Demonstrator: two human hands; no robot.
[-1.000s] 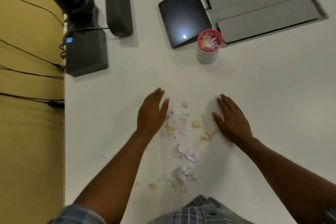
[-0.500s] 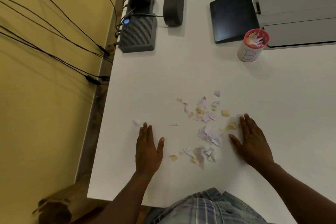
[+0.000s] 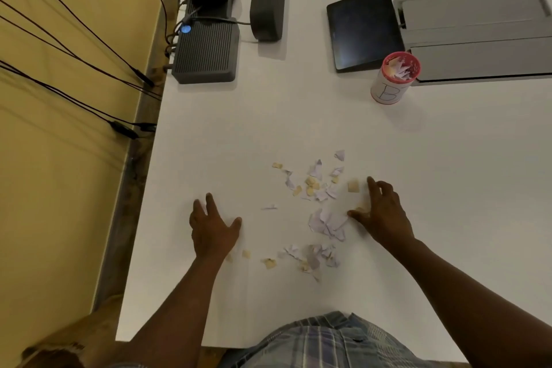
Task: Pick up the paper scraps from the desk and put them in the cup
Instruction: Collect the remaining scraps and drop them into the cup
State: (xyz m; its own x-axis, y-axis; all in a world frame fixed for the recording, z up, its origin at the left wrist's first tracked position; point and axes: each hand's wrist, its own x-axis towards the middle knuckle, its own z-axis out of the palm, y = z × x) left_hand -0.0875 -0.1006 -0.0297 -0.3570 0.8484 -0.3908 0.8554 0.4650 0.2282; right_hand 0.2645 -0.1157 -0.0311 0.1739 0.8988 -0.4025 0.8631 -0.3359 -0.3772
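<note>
Paper scraps (image 3: 318, 206) lie scattered on the white desk (image 3: 448, 173) in a loose patch between the person's two hands: white-lilac torn pieces and smaller tan ones, with a crumpled white cluster (image 3: 327, 222) just beside the right thumb and a second small heap (image 3: 312, 255) nearer the desk's front edge. A few strays sit apart, including tan bits (image 3: 270, 263) close to the left wrist. Left hand (image 3: 213, 228): palm down on the desk, fingers spread, holding nothing. Right hand (image 3: 383, 212): palm down at the right edge of the patch, fingers slightly bent and splayed, thumb touching or nearly touching the crumpled cluster; no pinch visible. Cup (image 3: 394, 78), white with a red rim, stands upright well apart at the far right, already part-filled with scraps. Judgement on handling: the pieces look very light, thin and limp, with no stiffness to lever against; flat ones will likely cling to the smooth surface and resist a direct fingertip pick. Best purchase is probably on curled or crumpled edges, or by sweeping both hands inward to bunch the patch, then taking the bunch in a multi-finger pinch. Air movement could scatter them; fragility is no concern.
</note>
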